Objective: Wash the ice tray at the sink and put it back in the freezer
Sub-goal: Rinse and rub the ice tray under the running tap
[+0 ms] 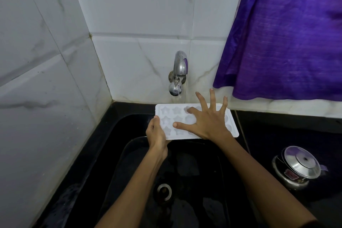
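Note:
A white ice tray point(167, 116) with star-shaped and round moulds is held level over the black sink point(129, 153), just below the steel tap point(178, 72). My left hand point(156, 135) grips the tray's near left corner. My right hand point(209, 120) lies on top of the tray with its fingers spread, the index fingertip and thumb pressing into the moulds. I cannot tell whether water runs from the tap.
White marble tiles form the corner wall behind and to the left. A purple curtain point(288, 33) hangs at the upper right. A steel pot with a lid point(299, 166) stands on the black counter to the right. The sink drain point(163, 190) lies below.

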Motion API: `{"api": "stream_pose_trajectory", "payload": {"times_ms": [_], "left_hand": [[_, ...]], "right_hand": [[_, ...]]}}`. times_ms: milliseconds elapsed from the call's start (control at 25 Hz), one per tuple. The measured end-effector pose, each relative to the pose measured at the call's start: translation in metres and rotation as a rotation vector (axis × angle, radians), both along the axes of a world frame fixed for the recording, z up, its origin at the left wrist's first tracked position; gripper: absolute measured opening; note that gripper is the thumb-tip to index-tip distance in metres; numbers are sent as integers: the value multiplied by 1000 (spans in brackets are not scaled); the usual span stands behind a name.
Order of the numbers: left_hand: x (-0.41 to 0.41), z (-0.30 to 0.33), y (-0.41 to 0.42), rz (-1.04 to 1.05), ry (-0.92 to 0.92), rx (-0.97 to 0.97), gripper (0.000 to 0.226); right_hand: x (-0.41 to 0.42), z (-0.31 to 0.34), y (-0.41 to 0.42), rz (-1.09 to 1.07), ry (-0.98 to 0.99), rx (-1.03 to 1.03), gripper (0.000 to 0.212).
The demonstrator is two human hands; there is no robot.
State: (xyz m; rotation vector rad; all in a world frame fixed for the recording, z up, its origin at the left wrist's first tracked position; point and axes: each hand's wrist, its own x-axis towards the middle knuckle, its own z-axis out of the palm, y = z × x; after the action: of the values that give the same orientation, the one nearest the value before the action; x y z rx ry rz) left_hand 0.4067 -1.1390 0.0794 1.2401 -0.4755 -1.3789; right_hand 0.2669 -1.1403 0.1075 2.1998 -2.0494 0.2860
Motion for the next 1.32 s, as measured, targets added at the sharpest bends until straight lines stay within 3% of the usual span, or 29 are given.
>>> {"api": "stream_pose_trajectory", "payload": {"times_ms": [240,600,720,920,1040,1320], "left_hand": [[6,-2,5,-17,65,14,28],[18,0,3,35,108,8,26],[22,3,1,47,131,5,27],[19,4,5,2,130,13,30],[21,2,3,5,126,-1,31],[10,6,-3,12,93,-52,28]], "right_hand": [[-4,1,-1,31,-3,-39,98],[-11,2,10,94,-107,-6,104],[-8,-6,23,157,-64,0,97],[-5,-16,21,202,-3,-49,107],[-5,-20,21,237,-68,-102,96],[-8,-17,17,187,0,-195,80]]}}
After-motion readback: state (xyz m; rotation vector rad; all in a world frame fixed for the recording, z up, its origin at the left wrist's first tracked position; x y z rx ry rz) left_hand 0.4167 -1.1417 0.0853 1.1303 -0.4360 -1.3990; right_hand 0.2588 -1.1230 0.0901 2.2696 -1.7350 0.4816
